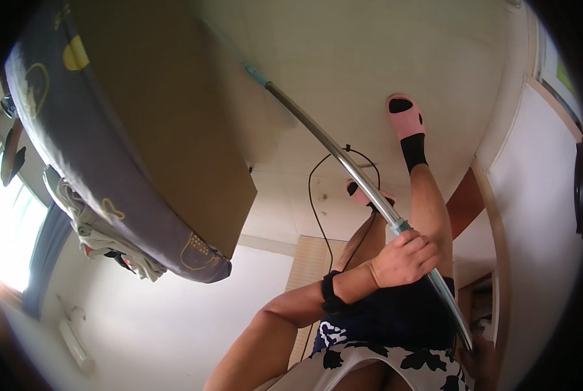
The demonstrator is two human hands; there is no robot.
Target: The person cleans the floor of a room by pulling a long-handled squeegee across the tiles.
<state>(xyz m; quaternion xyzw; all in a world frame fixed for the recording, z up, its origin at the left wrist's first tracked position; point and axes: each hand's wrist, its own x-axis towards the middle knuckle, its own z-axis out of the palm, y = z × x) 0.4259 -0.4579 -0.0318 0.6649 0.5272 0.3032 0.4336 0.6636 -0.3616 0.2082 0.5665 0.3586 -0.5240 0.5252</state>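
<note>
A long metal pole with teal plastic joints runs diagonally from beside my body toward the upper left. My left hand is wrapped around it just below a teal collar. Lower down, near my hip, my right hand grips the pole's near end; it is in shadow and partly blurred. The far end fades into the dark beside the bed's brown side panel, so whatever is fixed there cannot be made out. A black strap circles my left wrist.
A bed with a grey patterned sheet stands on my left, with bunched cloth on it. A thin black cable loops by my legs. Pink slippers are on my feet on the pale floor. A white wall rises at right.
</note>
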